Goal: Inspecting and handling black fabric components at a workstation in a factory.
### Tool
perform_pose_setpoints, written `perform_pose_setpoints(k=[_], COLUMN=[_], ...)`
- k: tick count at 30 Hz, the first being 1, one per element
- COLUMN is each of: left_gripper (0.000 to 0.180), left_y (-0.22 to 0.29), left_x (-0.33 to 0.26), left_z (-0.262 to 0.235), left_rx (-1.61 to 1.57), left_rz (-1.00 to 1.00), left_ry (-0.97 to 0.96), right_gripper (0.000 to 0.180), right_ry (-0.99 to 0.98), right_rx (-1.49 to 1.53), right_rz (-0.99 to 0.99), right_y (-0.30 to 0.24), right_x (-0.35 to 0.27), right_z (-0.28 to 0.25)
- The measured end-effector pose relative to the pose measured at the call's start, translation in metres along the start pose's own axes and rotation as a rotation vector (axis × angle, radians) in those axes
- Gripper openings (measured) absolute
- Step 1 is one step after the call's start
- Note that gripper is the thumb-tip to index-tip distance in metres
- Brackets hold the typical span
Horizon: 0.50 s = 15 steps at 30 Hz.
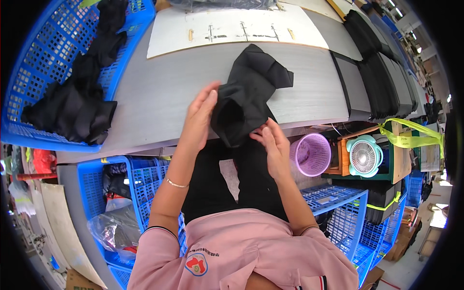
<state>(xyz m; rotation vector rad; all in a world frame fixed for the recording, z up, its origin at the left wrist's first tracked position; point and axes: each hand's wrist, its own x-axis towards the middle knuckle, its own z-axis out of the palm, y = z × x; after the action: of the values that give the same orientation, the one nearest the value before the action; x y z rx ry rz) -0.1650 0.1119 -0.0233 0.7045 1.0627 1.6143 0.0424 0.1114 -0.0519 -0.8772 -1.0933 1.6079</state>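
- One blue basket (48, 140) stands at the far left, holding a heap of black cloth (72, 106); its pieces overlap too much to count.
- One left hand (199, 117) has its fingertips at the left edge of the fabric; whether its grip is closed cannot be told.
- One white board (232, 31) lies on the far side of the grey table (162, 87).
- One black fabric piece (251, 89), its dark opening facing near, is between the hands at the table's near edge.
- One right hand (277, 153) pinches that piece's near right edge.
- One purple basket (319, 165) and one mint-green fan (366, 157) sit to the right, near side.
- At least two black stacks (384, 84) stand far right.
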Motion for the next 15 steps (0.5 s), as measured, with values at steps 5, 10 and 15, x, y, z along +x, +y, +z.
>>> perform_pose_setpoints(k=[5,10,15], left_gripper=[0.047,0.048,0.053], left_y=[-0.014,-0.036,-0.042], left_x=[0.015,0.012,0.014], left_z=[0.015,0.026,0.025], left_rx=[-0.201,-0.451,-0.511], left_rz=[-0.275,-0.470,-0.393], left_ry=[-0.254,-0.302,-0.284], right_gripper=[0.038,0.032,0.036], right_ry=[-0.043,-0.095,0.001], right_rx=[0.551,0.669,0.349], right_rz=[0.252,0.324,0.099], right_y=[0.002,-0.003,-0.013], right_x=[0.022,0.025,0.036], right_z=[-0.017,-0.029,-0.031])
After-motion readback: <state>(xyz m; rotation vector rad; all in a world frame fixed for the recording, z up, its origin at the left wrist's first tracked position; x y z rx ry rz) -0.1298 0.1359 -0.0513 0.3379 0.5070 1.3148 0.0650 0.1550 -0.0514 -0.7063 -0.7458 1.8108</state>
